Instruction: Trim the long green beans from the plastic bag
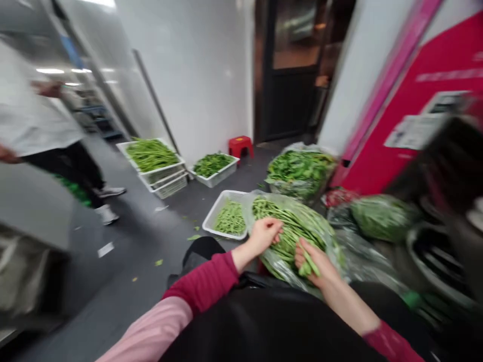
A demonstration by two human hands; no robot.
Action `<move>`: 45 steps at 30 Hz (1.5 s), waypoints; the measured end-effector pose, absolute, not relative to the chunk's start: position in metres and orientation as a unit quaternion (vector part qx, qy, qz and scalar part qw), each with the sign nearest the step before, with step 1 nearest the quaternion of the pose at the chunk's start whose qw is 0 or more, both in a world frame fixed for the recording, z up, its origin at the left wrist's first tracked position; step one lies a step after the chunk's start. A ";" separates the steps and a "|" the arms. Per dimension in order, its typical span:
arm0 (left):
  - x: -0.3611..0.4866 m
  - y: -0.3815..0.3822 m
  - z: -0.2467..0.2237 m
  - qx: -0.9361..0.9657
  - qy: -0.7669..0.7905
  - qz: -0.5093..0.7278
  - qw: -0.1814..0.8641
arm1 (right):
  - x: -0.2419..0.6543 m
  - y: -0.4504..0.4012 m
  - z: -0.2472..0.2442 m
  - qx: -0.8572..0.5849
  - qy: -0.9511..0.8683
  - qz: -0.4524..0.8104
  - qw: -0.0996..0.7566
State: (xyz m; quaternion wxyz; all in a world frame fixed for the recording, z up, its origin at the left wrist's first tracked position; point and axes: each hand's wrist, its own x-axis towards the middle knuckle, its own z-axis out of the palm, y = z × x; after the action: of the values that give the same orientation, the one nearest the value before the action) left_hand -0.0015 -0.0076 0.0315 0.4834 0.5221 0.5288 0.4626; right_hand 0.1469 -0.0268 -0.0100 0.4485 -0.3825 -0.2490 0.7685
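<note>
A clear plastic bag full of long green beans lies open in front of me. Over its left side is my left hand, its fingers closed in a pinch; what they hold, if anything, is too small to tell. My right hand is wrapped round a small bunch of green beans at the bag's near right part. Just left of the bag, a white basket on the floor holds short bean pieces.
Behind stand a white tray of leafy greens, stacked baskets with long green stalks, a red stool and a large bag of leaves. Bagged greens lie right. A person is at the left.
</note>
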 end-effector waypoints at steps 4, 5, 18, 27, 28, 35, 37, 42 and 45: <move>0.000 -0.014 0.042 0.621 0.465 0.449 0.443 | 0.146 -0.005 -0.025 -0.421 -0.103 0.748 0.503; 0.002 -0.015 0.043 0.612 0.457 0.442 0.471 | 0.147 -0.003 -0.027 -0.426 -0.088 0.748 0.501; -0.016 0.017 -0.009 0.922 0.366 0.102 0.073 | 0.151 -0.016 -0.021 -0.379 -0.166 0.835 0.363; -0.004 0.028 -0.021 0.912 0.408 -0.043 0.016 | 0.215 -0.011 -0.026 -0.448 -0.095 0.770 0.445; 0.005 0.023 -0.027 0.917 0.392 -0.070 0.032 | 0.213 -0.013 -0.029 -0.456 -0.079 0.768 0.444; 0.007 0.020 -0.020 0.910 0.396 -0.064 0.102 | 0.211 -0.026 -0.051 -0.467 -0.120 0.720 0.499; -0.007 0.025 0.000 0.911 0.388 0.008 0.142 | 0.213 -0.026 -0.051 -0.466 -0.121 0.711 0.513; -0.026 0.024 0.036 0.909 0.363 0.090 0.184 | 0.201 -0.021 -0.033 -0.412 -0.160 0.669 0.598; -0.028 0.021 0.041 0.904 0.367 0.120 0.184 | 0.194 -0.021 -0.017 -0.382 -0.198 0.637 0.640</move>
State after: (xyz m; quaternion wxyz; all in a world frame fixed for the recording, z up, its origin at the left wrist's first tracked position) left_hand -0.0284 0.0209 0.0410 0.1839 0.9040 0.3668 0.1202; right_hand 0.1940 -0.0210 -0.0167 0.6401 -0.3817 -0.1979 0.6367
